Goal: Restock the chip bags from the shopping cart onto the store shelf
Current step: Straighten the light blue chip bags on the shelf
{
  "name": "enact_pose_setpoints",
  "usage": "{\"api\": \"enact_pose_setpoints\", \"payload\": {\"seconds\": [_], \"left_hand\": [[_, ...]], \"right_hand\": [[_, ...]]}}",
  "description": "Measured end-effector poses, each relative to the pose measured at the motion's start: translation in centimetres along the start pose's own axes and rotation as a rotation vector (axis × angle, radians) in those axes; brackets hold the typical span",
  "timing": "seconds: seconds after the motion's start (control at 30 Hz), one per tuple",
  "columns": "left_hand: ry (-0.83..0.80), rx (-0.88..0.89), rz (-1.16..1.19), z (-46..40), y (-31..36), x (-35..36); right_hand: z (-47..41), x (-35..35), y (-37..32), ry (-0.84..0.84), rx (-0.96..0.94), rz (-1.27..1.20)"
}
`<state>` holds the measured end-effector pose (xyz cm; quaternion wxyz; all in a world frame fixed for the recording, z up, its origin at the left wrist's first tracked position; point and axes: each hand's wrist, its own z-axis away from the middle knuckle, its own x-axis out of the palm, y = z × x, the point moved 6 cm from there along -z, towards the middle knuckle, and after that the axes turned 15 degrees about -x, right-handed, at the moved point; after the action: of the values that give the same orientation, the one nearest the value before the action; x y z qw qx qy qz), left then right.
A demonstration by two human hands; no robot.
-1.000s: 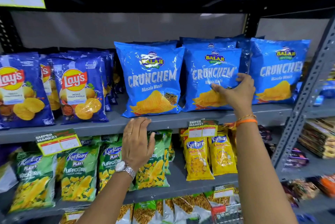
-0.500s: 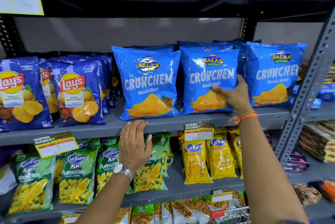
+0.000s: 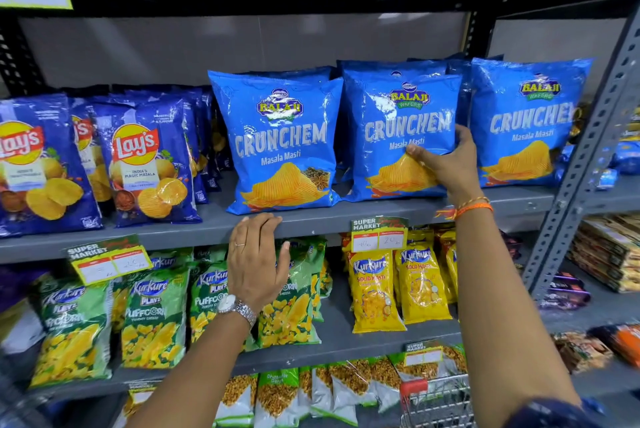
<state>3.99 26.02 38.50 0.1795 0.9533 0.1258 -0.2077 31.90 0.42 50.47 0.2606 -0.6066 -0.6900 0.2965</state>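
- Your right hand grips the middle Crunchem bag by its lower right edge, standing it on the grey shelf (placing step).
- Your left hand rests spread on the shelf lip, holding nothing.
- Next, let go and reach down to the shopping cart.

The left hand wears a finger ring and a silver metal wristwatch below it. At the right hand's wrist sit orange thread bands; a dark blue sleeve shows far down the arm
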Motion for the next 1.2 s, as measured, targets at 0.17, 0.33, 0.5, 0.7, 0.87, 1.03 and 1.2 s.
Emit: {"api": "enact_pose_setpoints", "payload": {"seconds": [0.17, 0.33, 0.5, 0.7, 0.87, 1.03, 1.2], "left_hand": [[0.004, -0.019, 0.005, 0.1, 0.2, -0.1], [-0.013, -0.020, 0.006, 0.1, 0.2, -0.2], [-0.060, -0.013, 0.008, 0.1, 0.3, -0.6], [-0.130, -0.013, -0.002, 0.1, 0.1, -1.4], [-0.134, -0.014, -0.007, 0.1, 0.2, -1.5], [-0.143, -0.012, -0.007, 0.0, 0.3, -1.7], [-0.158, 0.068, 0.003, -0.4, 0.0, -3.6]], "right_hand": [[2.7, -0.6, -4.6, 0.301, -0.202, 0.208], [6.8, 4.9, -9.6, 0.295, -0.352, 0.108], [8.8, 14.1, -8.6, -0.321, -0.081, -0.001], [8.1, 16.6, -7.8, -0.364, -0.015, -0.132], [7.2, 16.3, -8.0, -0.286, -0.078, -0.109], [7.6, 16.2, -7.1, -0.282, -0.036, -0.072], [8.5, 15.5, -8.6, -0.231, -0.060, 0.077]]}}
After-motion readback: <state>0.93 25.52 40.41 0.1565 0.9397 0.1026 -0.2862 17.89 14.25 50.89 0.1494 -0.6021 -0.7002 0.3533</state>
